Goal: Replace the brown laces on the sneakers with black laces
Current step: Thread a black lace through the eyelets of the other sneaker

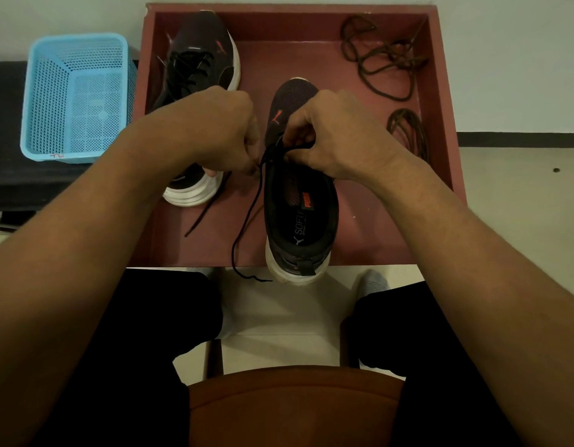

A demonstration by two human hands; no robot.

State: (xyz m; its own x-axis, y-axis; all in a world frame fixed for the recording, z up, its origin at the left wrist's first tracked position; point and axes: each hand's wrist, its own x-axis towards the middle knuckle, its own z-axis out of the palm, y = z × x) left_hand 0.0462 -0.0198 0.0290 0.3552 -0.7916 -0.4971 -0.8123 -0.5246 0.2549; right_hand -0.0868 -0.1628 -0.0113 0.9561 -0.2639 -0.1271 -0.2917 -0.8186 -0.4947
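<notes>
Red tray (440, 91) on pale floor (521, 204); near sneaker (300, 214) lies toe away from me. Left hand (214, 130) pinches black lace (247, 214) just left of the shoe, right hand (327, 133) curled on it atop the shoe. Slack trails toward me, so left hand's nearer.

one wide-angle camera sat on the person's head and looked forward and steeply down over the lap. the red tray (295, 59) filled the upper middle, its far edge near the top of the frame and its near edge just past the knees (169, 304). the left hand (214, 130) and right hand (337, 133) met close under the lens, forearms entering from the lower corners.
</notes>
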